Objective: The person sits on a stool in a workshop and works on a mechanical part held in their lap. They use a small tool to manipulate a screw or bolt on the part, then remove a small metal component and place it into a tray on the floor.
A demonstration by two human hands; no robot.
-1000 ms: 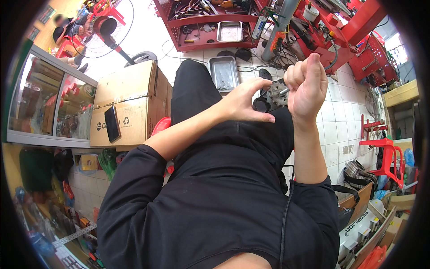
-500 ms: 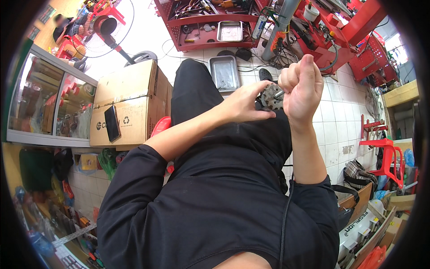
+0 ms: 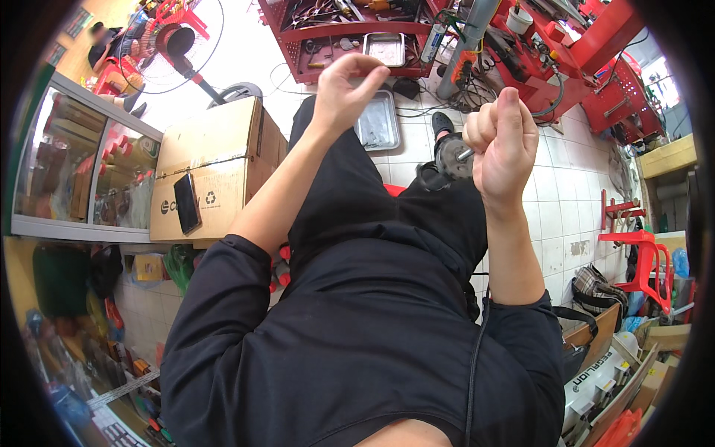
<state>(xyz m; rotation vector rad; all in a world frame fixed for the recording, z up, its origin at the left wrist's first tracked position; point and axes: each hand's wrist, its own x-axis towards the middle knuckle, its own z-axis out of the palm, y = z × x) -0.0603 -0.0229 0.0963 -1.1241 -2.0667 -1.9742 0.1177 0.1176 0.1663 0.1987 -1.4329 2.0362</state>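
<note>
My right hand (image 3: 505, 147) is closed in a fist around a thin metal shaft (image 3: 465, 155), thumb uppermost. On the shaft's left end sits a dark round metal part (image 3: 450, 152), toothed like a gear. Just below it, a darker ring-shaped piece (image 3: 432, 177) hangs over my lap; whether the two are joined I cannot tell. Away to the upper left, my left hand (image 3: 344, 93) is raised in front of a metal tray (image 3: 395, 123) on the floor. Its thumb and bent fingers are apart, and nothing shows between them.
A red tool cart (image 3: 313, 46) stands ahead with hand tools on its shelves. Left of my leg is a cardboard box (image 3: 216, 141) with a phone (image 3: 187, 203) on top. A floor fan (image 3: 179, 48) and a seated person are farther left. At right stands a red stool (image 3: 639, 246).
My left hand has left the toothed metal part and moved up and left, in front of the tray. My right hand has stayed in place on the shaft. The ring-shaped piece now shows.
</note>
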